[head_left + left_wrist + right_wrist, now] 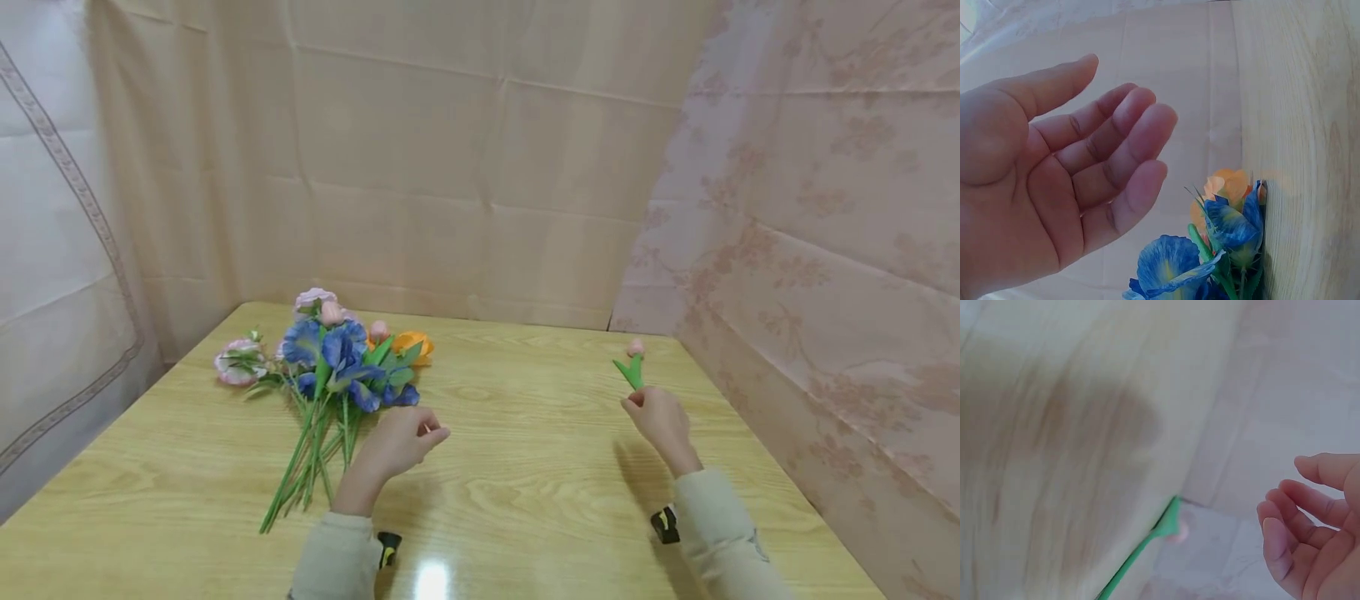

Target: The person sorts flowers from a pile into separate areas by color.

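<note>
A pink artificial tulip (634, 369) with green leaves lies at the right side of the table. My right hand (662, 421) is over its stem in the head view and hides the lower part. The right wrist view shows a gap between the tulip's green stem (1138, 550) and my loosely curled fingers (1277, 544), which hold nothing. My left hand (399, 443) hovers just right of the flower pile, its fingers relaxed and bent, its palm bare in the left wrist view. Blue irises (345, 346) lie nearest to it, with an orange flower (414, 343) behind.
The pile at the left also has pale pink blooms (240, 362) and long green stems (288, 475) pointing toward the front. All rests on a wood-grain table (517, 500). A beige cloth (450, 167) hangs behind, and a floral cloth (840, 250) borders the right.
</note>
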A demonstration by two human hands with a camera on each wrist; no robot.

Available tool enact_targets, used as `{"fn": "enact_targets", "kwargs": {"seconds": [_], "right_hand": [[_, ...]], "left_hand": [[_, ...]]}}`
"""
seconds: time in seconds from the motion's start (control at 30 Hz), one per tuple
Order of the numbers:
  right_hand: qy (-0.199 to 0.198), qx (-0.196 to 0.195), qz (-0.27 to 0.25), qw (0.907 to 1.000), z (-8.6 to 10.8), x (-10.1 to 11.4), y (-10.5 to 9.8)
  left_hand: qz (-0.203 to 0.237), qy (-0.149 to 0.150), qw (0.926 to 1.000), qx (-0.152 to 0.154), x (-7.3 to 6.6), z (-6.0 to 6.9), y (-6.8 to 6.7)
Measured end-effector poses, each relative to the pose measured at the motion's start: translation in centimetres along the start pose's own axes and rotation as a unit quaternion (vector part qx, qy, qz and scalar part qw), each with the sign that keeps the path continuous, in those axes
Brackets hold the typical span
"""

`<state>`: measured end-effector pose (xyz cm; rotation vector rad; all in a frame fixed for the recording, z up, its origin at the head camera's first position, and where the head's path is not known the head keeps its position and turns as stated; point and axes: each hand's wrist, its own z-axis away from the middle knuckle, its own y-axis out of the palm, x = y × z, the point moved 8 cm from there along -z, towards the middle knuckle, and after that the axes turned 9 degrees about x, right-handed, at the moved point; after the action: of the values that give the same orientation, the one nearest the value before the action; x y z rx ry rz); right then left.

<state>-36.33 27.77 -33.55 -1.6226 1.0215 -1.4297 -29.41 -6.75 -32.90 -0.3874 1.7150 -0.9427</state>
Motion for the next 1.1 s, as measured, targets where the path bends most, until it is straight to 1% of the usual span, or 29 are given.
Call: {"fn": "enact_targets", "kwargs": {"seconds": [0.1, 0.2, 0.33, 0.4, 0.47, 0.53, 0.57, 0.67, 0.77, 0.8, 0.87, 0.97, 1.03, 1.1], "right_hand": [[-0.012, -0.013, -0.022, 0.9996, 0.6, 1.2, -0.3], [-0.031, -0.023, -0.039, 0.9985, 1.4, 2.5, -0.5], [-0.058, -0.029, -0.037, 0.9972, 2.2, 4.2, -0.5], [-0.061, -0.026, -0.036, 0.9971, 2.4, 4.8, -0.4], [-0.061, -0.02, -0.035, 0.9974, 2.7, 5.3, -0.2], [-0.063, -0.016, -0.035, 0.9973, 2.9, 5.7, -0.1], [-0.065, -0.015, -0.036, 0.9971, 3.0, 5.9, -0.1], [-0.077, -0.015, -0.038, 0.9962, 3.3, 6.4, 0.0], [-0.089, -0.018, -0.039, 0.9951, 3.5, 6.8, 0.1], [-0.094, -0.019, -0.039, 0.9946, 3.6, 6.9, 0.2], [-0.102, -0.024, -0.04, 0.9937, 3.7, 7.0, 0.2], [-0.111, -0.03, -0.04, 0.9925, 3.7, 7.1, 0.4], [-0.113, -0.031, -0.041, 0.9922, 3.7, 7.2, 0.5], [-0.113, -0.031, -0.042, 0.9922, 3.7, 7.2, 0.5]], "left_hand": [[0.0, -0.012, 0.9999, -0.004, 0.2, 0.0, -0.1], [-0.016, -0.02, 0.9996, -0.014, 0.4, 0.0, -0.2], [-0.043, -0.026, 0.998, -0.038, 0.7, -0.1, -0.6], [-0.053, -0.03, 0.9969, -0.05, 1.0, 0.0, -0.8], [-0.069, -0.044, 0.9945, -0.065, 1.4, 0.2, -1.2], [-0.089, -0.074, 0.9896, -0.086, 2.1, 0.4, -1.9], [-0.101, -0.093, 0.9855, -0.099, 2.5, 0.6, -2.4], [-0.126, -0.163, 0.9695, -0.134, 4.1, 1.5, -4.2], [-0.133, -0.212, 0.9556, -0.156, 5.6, 2.6, -6.0], [-0.13, -0.227, 0.9525, -0.156, 6.1, 2.9, -6.4], [-0.126, -0.24, 0.9485, -0.163, 7.0, 3.5, -7.1], [-0.116, -0.252, 0.9449, -0.173, 8.3, 4.3, -7.9], [-0.112, -0.258, 0.943, -0.178, 9.2, 4.6, -8.2], [-0.105, -0.271, 0.941, -0.174, 10.1, 4.8, -8.4]]}}
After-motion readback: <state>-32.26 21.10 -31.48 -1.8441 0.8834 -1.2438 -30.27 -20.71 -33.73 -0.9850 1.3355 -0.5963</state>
